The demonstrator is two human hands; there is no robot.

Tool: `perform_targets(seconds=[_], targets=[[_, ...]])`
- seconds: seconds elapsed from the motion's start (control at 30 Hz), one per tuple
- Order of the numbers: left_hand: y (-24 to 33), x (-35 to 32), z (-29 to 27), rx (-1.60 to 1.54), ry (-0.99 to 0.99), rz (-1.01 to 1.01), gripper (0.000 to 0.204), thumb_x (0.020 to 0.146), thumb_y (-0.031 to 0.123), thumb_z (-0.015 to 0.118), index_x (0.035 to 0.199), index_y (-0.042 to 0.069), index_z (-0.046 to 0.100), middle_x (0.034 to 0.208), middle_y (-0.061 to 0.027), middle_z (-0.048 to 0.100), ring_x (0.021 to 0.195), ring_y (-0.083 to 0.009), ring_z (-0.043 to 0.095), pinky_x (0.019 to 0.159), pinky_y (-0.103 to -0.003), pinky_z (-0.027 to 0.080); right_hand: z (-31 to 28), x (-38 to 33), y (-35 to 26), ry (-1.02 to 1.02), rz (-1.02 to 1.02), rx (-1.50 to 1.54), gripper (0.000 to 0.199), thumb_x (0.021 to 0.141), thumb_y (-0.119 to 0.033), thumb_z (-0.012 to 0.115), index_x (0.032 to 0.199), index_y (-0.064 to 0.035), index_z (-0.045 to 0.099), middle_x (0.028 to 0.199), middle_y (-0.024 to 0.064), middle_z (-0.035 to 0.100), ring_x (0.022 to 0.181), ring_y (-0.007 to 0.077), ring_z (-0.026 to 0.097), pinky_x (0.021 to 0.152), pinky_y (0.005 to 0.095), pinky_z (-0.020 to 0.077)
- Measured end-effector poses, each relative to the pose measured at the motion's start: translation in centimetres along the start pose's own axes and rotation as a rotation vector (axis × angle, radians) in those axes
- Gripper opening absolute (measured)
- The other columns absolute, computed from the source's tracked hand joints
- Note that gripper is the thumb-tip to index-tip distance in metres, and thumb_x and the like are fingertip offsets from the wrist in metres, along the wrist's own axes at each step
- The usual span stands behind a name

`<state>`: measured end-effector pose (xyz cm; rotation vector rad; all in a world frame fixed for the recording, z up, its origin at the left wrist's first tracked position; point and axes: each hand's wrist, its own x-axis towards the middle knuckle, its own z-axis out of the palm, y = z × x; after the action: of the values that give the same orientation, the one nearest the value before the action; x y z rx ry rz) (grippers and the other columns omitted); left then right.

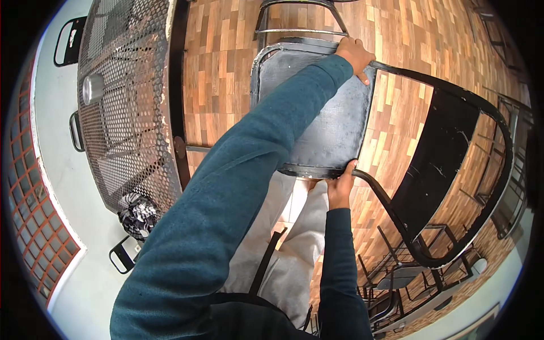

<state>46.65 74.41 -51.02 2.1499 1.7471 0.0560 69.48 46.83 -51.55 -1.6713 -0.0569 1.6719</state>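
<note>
A black metal chair (334, 119) is in front of me, its worn padded seat facing up and its backrest (436, 158) to the right. My left hand (355, 58) reaches across the seat and is closed on the far edge, close to where the backrest frame joins. The thumb lies on the seat top, while the fingers bend over the rim. On the near edge, my right hand (342, 186) is closed around the seat corner by the frame tube. Its thumb points up, and its other fingers are partly hidden. My left sleeve covers part of the seat.
A perforated metal table (127, 107) stands at left with a metal cup (93, 89) and a black-and-white cloth (137, 214) on it. Another chair frame (303, 28) is at the far side. Several dark chairs (402, 277) stand at lower right on the wood-patterned floor (212, 85).
</note>
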Motion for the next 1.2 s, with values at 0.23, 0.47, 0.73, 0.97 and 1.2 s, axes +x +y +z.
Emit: perform_targets(seconds=[0.23,0.47,0.73,0.97,1.2], targets=[[-1.5,-0.9,-0.6,0.005,0.060,0.074,0.081,0.068,0.072,0.081,0.134,0.027,0.068,0.124,-0.0180,0.068,0.122,-0.0370,0.062,0.097,-0.047,0.047,-0.1,1.5,2.2,-0.017,0.025,0.054,0.068,0.103,-0.051,0.059,0.154,-0.0114,0.035,0.156,0.0135,0.044,0.137,0.0346,0.050,0.107,0.0595,0.0486],[-9.6,-4.0,2.5,-0.047,0.085,0.113,0.086,0.074,0.064,0.081,0.147,0.026,0.056,0.116,-0.0205,0.069,0.117,-0.0445,0.063,0.103,-0.052,0.049,5.2,0.8,9.1,0.055,-0.040,0.072,0.058,0.104,-0.048,0.060,0.145,-0.0092,0.046,0.140,0.0104,0.057,0.120,0.0282,0.061,0.095,0.0493,0.0553],[-12.7,-6.8,6.4,-0.062,0.004,-0.024,0.084,0.080,0.068,0.075,0.149,0.025,0.053,0.132,-0.0209,0.061,0.127,-0.0452,0.055,0.108,-0.055,0.042,6.0,2.9,12.7,0.083,-0.098,0.066,0.052,0.105,-0.044,0.061,0.137,-0.0036,0.050,0.131,0.0076,0.062,0.115,0.0205,0.062,0.099,0.0360,0.0517],[-14.3,-8.1,8.5,-0.018,0.120,-0.049,0.083,0.081,0.068,0.073,0.151,0.030,0.051,0.140,-0.0208,0.058,0.137,-0.0418,0.047,0.112,-0.055,0.037,5.9,3.2,14.1,0.128,-0.040,-0.077,0.070,0.102,-0.059,0.058,0.149,-0.0095,0.041,0.145,0.0102,0.052,0.119,0.0286,0.059,0.084,0.0482,0.0552],[-12.2,-13.1,7.9,-0.137,0.608,-0.493,0.073,0.088,0.050,0.073,0.149,0.019,0.050,0.155,-0.0225,0.043,0.149,-0.0415,0.032,0.112,-0.074,0.022,5.2,3.0,13.1,0.009,0.025,0.104,0.074,0.103,-0.059,0.055,0.154,-0.0090,0.035,0.153,0.0111,0.047,0.130,0.0333,0.055,0.103,0.0605,0.0472]])
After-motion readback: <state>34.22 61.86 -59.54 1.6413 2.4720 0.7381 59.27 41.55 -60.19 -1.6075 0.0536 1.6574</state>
